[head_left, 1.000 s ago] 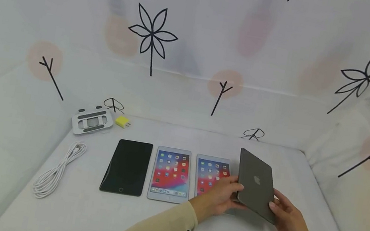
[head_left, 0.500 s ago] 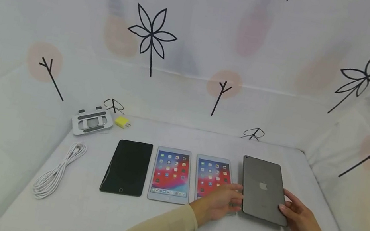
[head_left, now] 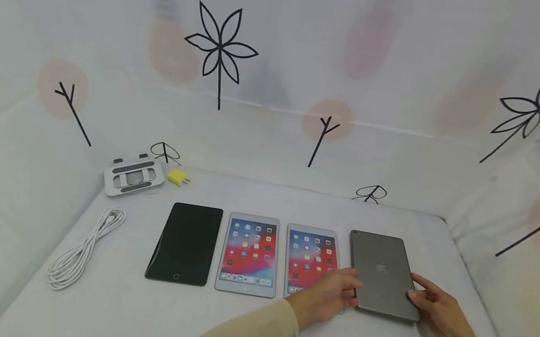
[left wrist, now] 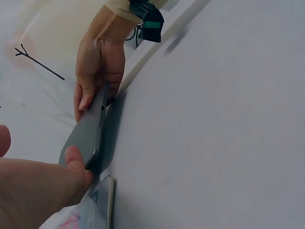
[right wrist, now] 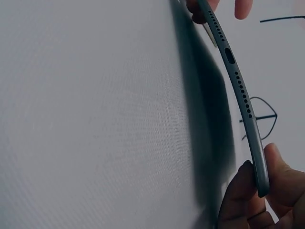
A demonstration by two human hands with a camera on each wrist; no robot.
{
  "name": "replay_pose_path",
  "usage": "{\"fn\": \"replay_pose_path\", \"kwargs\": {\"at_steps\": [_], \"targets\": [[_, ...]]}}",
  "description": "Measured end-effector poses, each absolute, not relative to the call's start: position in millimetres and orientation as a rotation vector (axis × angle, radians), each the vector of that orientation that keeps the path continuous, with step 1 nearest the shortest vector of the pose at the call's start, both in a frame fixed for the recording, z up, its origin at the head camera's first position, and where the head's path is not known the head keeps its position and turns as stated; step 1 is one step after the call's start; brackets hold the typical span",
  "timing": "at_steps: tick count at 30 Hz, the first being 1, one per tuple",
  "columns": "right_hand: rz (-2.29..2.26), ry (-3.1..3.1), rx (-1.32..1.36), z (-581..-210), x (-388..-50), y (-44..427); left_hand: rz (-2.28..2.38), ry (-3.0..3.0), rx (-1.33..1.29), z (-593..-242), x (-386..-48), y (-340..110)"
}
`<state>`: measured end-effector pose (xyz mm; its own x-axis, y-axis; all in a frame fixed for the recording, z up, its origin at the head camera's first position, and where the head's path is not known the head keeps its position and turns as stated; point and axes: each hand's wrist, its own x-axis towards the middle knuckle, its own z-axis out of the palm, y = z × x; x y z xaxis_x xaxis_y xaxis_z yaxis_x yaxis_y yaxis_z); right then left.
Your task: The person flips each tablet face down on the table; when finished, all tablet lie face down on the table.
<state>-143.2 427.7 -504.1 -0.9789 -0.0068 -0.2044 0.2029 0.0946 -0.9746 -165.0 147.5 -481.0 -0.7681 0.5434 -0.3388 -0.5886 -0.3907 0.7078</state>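
A dark grey tablet (head_left: pixel 379 280), its back with an apple logo facing up, is at the right of the row, just above the table as its shadow shows. My right hand (head_left: pixel 444 323) pinches its right edge near the lower corner, with the thumb on the back and fingers beneath, as the right wrist view shows. At the opposite edge, my left hand (head_left: pixel 326 295) pinches the tablet; its thumb (left wrist: pixel 74 155) lies on the back. A white tablet (head_left: pixel 307 251) with a lit screen lies partly hidden behind the left hand.
Another lit white tablet (head_left: pixel 250 254) and a black-screened tablet (head_left: pixel 186 243) lie further left. A coiled white cable (head_left: pixel 84 251), a white-and-grey stand (head_left: pixel 133 176) and a yellow plug adapter (head_left: pixel 177 177) are at the table's left side. Patterned cloth walls surround the table.
The grey tablet was raised and tilted; it has come down almost flat and a little to the right. My left hand loosened at its edge, then took hold again.
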Motion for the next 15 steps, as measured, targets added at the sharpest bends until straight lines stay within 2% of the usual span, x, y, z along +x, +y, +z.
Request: {"fn": "replay_pose_path", "kwargs": {"at_steps": [15], "targets": [[-1.204, 2.706, 0.409, -488, -152, 419, 2.147, 1.101, -0.027, -484, -166, 154]]}}
